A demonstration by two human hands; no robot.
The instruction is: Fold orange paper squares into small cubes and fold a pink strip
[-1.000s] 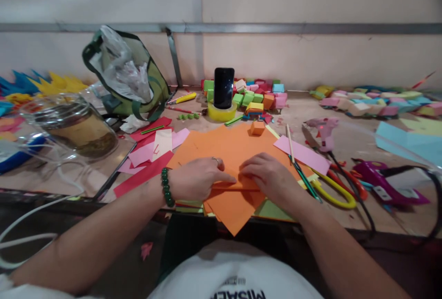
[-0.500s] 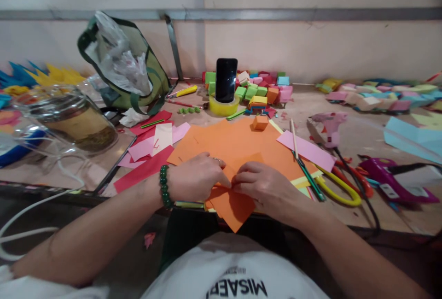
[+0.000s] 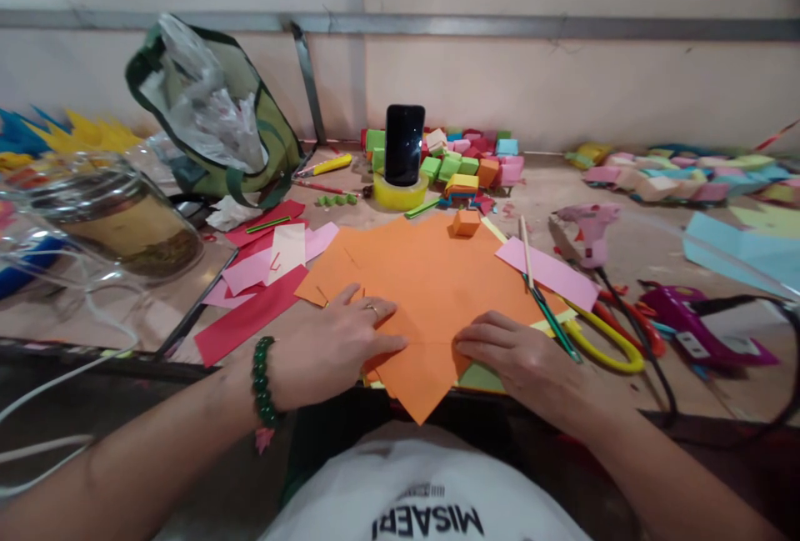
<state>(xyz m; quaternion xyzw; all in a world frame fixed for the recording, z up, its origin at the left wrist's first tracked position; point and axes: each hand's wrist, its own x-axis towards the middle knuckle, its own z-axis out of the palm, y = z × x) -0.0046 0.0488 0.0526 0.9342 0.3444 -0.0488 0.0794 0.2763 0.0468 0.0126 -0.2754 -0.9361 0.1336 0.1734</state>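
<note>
Orange paper (image 3: 428, 370) is at the desk's (image 3: 541, 191) front edge, 1 corner poking over, left hand (image 3: 322, 349) on it with fingers spread, right hand's (image 3: 518, 362) fingers bunched together, can't tell if pinching, orange cube (image 3: 466, 223) farther back

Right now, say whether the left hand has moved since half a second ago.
Yes: judged against the phone, the left hand shifted left and toward the shirt.

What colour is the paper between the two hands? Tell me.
The paper is orange, seen best in the head view.
</note>
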